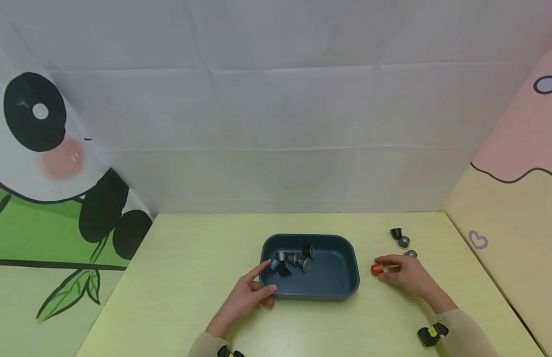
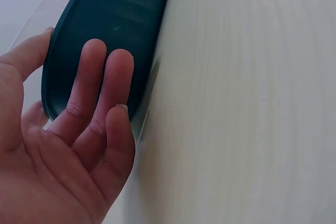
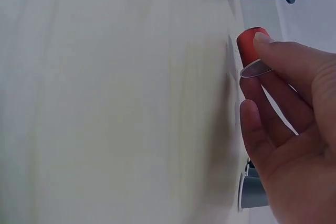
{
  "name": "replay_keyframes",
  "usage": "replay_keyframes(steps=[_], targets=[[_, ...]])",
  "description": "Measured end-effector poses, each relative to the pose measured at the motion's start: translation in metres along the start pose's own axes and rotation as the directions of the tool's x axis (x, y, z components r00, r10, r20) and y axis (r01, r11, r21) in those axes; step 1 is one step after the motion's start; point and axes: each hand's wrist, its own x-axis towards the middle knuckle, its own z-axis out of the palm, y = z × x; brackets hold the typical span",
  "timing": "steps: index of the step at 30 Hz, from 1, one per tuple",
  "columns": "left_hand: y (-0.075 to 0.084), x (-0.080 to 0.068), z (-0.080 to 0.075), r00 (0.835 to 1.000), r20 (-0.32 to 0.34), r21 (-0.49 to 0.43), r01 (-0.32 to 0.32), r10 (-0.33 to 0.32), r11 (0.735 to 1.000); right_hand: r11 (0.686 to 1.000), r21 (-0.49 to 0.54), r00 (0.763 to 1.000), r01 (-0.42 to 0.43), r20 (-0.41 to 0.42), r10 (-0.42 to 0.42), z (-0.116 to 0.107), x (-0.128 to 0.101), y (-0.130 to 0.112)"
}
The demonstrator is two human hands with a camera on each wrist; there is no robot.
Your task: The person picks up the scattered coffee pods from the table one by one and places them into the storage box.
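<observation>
A red coffee capsule is pinched between the thumb and fingers of my right hand, to the right of the tray. In the right wrist view the capsule shows its silver foil rim tilted downward. My left hand holds the near left corner of a dark blue tray, thumb at the front rim and index finger at the left rim. Several black, grey and blue capsules lie inside the tray's left half. In the left wrist view, fingers of that hand lie against the tray's outer side.
Beyond the right hand, a black capsule and a silver-grey one lie on the pale wooden table. Another capsule is partly hidden by that hand. Printed cloth walls enclose the back and sides.
</observation>
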Motion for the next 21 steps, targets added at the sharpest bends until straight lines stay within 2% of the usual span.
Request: replay_keyframes(steps=[8, 17, 21], targets=[[-0.001, 0.001, 0.000, 1.000, 0.002, -0.015, -0.008, 0.008, 1.000, 0.999, 0.018, 0.999, 0.036, -0.017, -0.036, -0.006, 0.002, -0.007], [-0.002, 0.001, 0.000, 1.000, 0.002, -0.016, 0.003, -0.003, 1.000, 0.999, 0.038, 0.999, 0.018, -0.047, -0.017, -0.013, 0.001, -0.023], [-0.003, 0.002, -0.001, 1.000, 0.006, -0.018, 0.007, -0.007, 1.000, 0.997, 0.003, 0.994, 0.080, -0.071, -0.079, -0.016, 0.003, -0.030]])
